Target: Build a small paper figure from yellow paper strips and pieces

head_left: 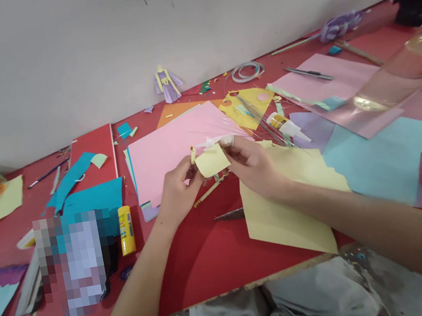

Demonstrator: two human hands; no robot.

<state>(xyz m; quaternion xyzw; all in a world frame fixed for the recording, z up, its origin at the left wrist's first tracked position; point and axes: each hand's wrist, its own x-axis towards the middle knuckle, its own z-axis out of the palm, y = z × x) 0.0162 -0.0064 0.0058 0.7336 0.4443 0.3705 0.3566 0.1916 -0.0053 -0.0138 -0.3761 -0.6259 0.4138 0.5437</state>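
Observation:
A small piece of pale yellow paper [212, 161] is held between my two hands above the red tabletop. My left hand [179, 188] pinches its left side, where a little rolled yellow strip [193, 154] stands up at the fingertips. The fingers of my right hand [253, 164] close on its right edge. A whitish pointed thing [214, 140] shows behind the paper by the right fingers; I cannot make out what it is. Beneath my hands lie a thin yellowish stick [211, 190] and a dark pointed blade [229, 214], partly under a large pale yellow sheet [286, 215].
Pink sheets [174, 137] lie behind my hands. A glue bottle [287, 125] rests at right, a yellow glue stick [126, 230] at left. A utility knife [308, 74] lies on pink paper. A clear cup [404, 72] leans in at right. A paper figure [167, 85] stands against the wall.

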